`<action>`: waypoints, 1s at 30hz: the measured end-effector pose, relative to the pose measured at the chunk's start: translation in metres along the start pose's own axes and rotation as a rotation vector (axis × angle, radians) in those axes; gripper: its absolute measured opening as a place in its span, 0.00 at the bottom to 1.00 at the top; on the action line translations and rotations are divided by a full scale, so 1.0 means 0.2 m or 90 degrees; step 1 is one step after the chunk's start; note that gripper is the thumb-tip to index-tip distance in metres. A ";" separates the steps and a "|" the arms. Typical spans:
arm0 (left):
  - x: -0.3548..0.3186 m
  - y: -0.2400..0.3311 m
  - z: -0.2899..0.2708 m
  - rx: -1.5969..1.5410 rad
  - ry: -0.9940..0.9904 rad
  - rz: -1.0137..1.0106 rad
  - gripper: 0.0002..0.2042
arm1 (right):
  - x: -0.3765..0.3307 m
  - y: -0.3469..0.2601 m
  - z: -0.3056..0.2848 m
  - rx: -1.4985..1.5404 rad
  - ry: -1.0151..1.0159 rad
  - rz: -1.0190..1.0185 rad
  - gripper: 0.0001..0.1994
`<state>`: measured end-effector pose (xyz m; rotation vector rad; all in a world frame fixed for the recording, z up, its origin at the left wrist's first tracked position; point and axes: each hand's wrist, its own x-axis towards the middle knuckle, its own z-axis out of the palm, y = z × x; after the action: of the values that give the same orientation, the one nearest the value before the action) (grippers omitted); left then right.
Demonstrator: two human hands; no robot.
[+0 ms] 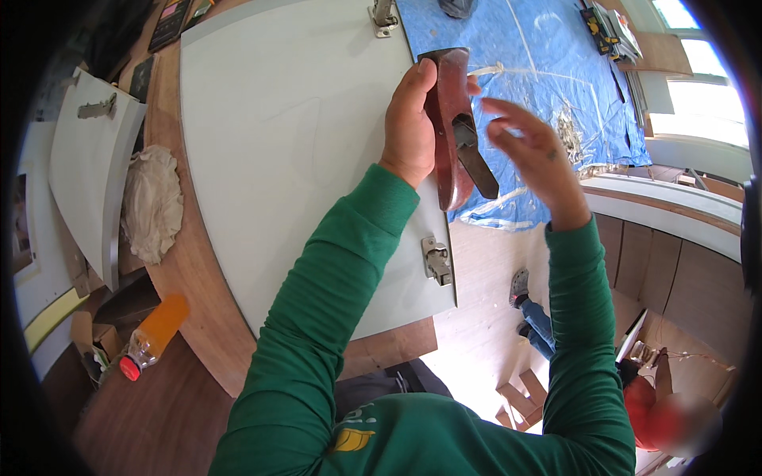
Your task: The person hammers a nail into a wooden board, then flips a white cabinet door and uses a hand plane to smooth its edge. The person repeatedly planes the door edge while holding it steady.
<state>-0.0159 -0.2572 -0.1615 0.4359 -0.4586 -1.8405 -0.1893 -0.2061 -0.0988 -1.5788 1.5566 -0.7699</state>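
Left of the bench (208, 293), a clear plastic bottle (161, 326) with a red cap (129, 367) contains orange liquid, which fills the part away from the cap. Near it is an open cardboard box (101, 334); what lies inside, I cannot tell.

The bench is wooden, and on it lies a light-grey cabinet door (294, 166), whose wide plain face gives open room to the left of the hands. Two metal hinges (436, 260) sit along its right edge, and beyond this edge spreads a blue tarp (548, 91).

The wooden hand plane (452, 99) appears over this right edge, gripped in the left hand (409, 131): the thumb lies on one side, and fingertips show at the other. The right hand (533, 151) is just beside it, fingers loosely bent, thumb and forefinger slightly apart. The plane's body is long, reddish brown and rather shiny, and a dark metal blade (479, 170) comes out slantwise from its opening
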 end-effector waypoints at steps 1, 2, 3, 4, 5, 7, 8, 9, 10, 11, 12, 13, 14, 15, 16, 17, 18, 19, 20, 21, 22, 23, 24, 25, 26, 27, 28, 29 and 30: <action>0.00 0.00 0.00 0.000 0.004 -0.002 0.28 | 0.00 -0.02 0.05 0.039 -0.041 -0.001 0.16; 0.00 0.01 0.00 0.001 0.007 -0.002 0.28 | 0.00 -0.04 0.05 0.008 -0.068 0.036 0.13; 0.00 0.01 -0.01 0.001 0.010 -0.002 0.28 | 0.01 -0.07 0.04 -0.023 -0.095 0.072 0.12; 0.00 0.02 -0.01 0.004 0.004 -0.007 0.29 | 0.02 -0.11 0.02 -0.054 -0.122 0.109 0.10; -0.01 0.02 -0.01 0.002 -0.001 -0.007 0.29 | 0.02 -0.14 0.01 -0.097 -0.123 0.099 0.08; -0.01 0.02 0.00 -0.001 -0.010 -0.006 0.30 | 0.01 -0.17 -0.01 -0.185 -0.126 0.081 0.08; -0.01 0.02 0.00 0.004 -0.006 -0.006 0.30 | 0.00 -0.18 -0.01 -0.145 -0.110 0.061 0.09; -0.01 0.01 0.00 0.010 -0.002 -0.006 0.30 | -0.02 -0.18 -0.02 -0.106 -0.094 0.041 0.09; 0.00 0.01 -0.01 0.016 0.003 -0.005 0.31 | -0.03 -0.18 -0.03 -0.067 -0.078 0.021 0.10; -0.01 0.02 0.00 0.012 0.002 -0.009 0.31 | -0.03 -0.17 -0.07 0.016 -0.020 -0.001 0.10; -0.01 0.02 -0.01 0.009 0.004 -0.012 0.31 | -0.03 -0.16 -0.13 0.101 0.036 -0.022 0.09; -0.01 0.02 -0.01 0.006 0.007 -0.015 0.31 | -0.03 -0.14 -0.18 0.187 0.091 -0.043 0.09; -0.01 0.03 -0.02 0.007 0.005 -0.011 0.30 | -0.03 -0.14 -0.26 0.189 0.145 -0.075 0.10; -0.02 0.03 -0.02 0.009 0.003 -0.008 0.30 | -0.02 -0.13 -0.33 0.191 0.199 -0.107 0.11; -0.02 0.03 -0.03 0.011 0.003 -0.004 0.30 | -0.01 -0.09 -0.37 0.259 0.257 -0.103 0.11; -0.01 0.03 -0.02 0.009 -0.003 -0.006 0.30 | 0.00 -0.04 -0.46 0.321 0.321 -0.099 0.12; -0.01 0.03 0.00 0.006 -0.012 -0.011 0.30 | -0.02 0.17 -0.59 0.181 0.322 -0.082 0.12; -0.01 0.02 0.02 0.002 -0.022 -0.016 0.30 | -0.04 0.36 -0.73 0.040 0.325 -0.065 0.20; -0.01 0.02 0.02 -0.003 -0.021 -0.016 0.29 | -0.02 0.40 -0.67 -0.266 0.344 -0.011 0.25; -0.01 0.02 0.02 -0.008 -0.022 -0.017 0.29 | -0.02 0.42 -0.66 -0.573 0.350 0.046 0.32; -0.01 0.02 0.03 -0.014 -0.024 -0.019 0.29 | -0.07 0.43 -0.64 -0.501 0.268 0.175 0.44; -0.02 0.03 0.00 0.005 -0.006 -0.003 0.29 | -0.07 0.32 -0.49 -0.309 0.218 0.233 0.42; -0.01 0.01 0.01 0.015 -0.002 -0.001 0.30 | -0.14 0.38 -0.42 -0.240 0.215 0.153 0.42; -0.01 0.01 -0.02 0.034 0.014 0.009 0.30 | -0.16 0.28 -0.30 -0.214 0.063 0.126 0.41; -0.01 0.01 -0.03 0.045 0.030 -0.001 0.31 | -0.20 0.19 -0.20 -0.091 -0.073 0.090 0.40; -0.01 0.00 -0.04 0.058 0.044 -0.014 0.32 | -0.24 0.15 -0.08 0.087 -0.124 0.076 0.41; 0.00 0.01 -0.04 0.071 0.059 -0.022 0.33 | -0.24 0.12 -0.03 0.169 -0.144 0.083 0.40; 0.00 0.01 -0.04 0.011 0.057 -0.035 0.31 | -0.26 0.10 0.01 0.251 -0.158 0.096 0.40; 0.00 0.02 -0.04 -0.048 0.057 -0.048 0.29 | -0.27 0.10 0.05 0.287 -0.136 0.088 0.40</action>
<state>-0.0089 -0.2592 -0.1670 0.4876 -0.3137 -1.8962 -0.1953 -0.1496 -0.1146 -1.1690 1.2187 -0.7820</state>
